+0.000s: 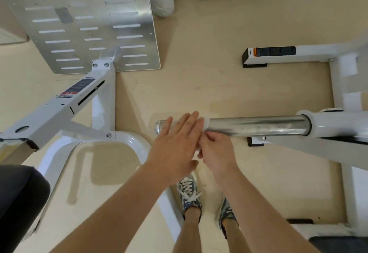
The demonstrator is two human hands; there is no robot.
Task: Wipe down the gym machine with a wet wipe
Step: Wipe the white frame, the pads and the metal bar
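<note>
Wet wipe [206,122] is pressed onto chrome bar [258,126] by flat, straight-fingered left hand [177,139]; its edge is pinched by right hand [216,151].

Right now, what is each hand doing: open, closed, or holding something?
Left hand: open, straight fingers pressing the wipe onto the bar.
Right hand: closed, pinching the wipe.

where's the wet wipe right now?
Head view, centre: wet wipe lies on the chrome bar near its free end, under the flat left hand, right hand pinching its edge.
</note>
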